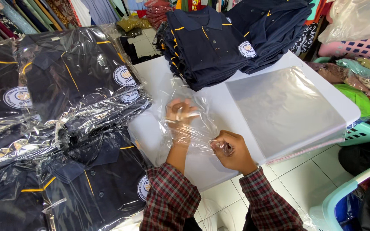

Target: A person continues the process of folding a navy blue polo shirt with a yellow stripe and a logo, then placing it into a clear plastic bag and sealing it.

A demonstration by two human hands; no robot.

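Observation:
A clear plastic bag (193, 100) lies over the white table (155, 70). My left hand (179, 117) is pushed inside the bag with fingers spread. My right hand (232, 149) pinches the bag's open edge near the table's front. A stack of folded dark navy polo shirts (206, 45) with yellow trim and round badges rests at the table's far side. To the right lies a flat pile of empty clear bags (285, 111).
Bagged navy shirts (73, 81) are heaped on the left, with more of them (91, 179) lower down. A pink basket (360, 47) and folded coloured cloths (356, 96) sit at right. Teal plastic baskets (356, 184) stand on the white tiled floor.

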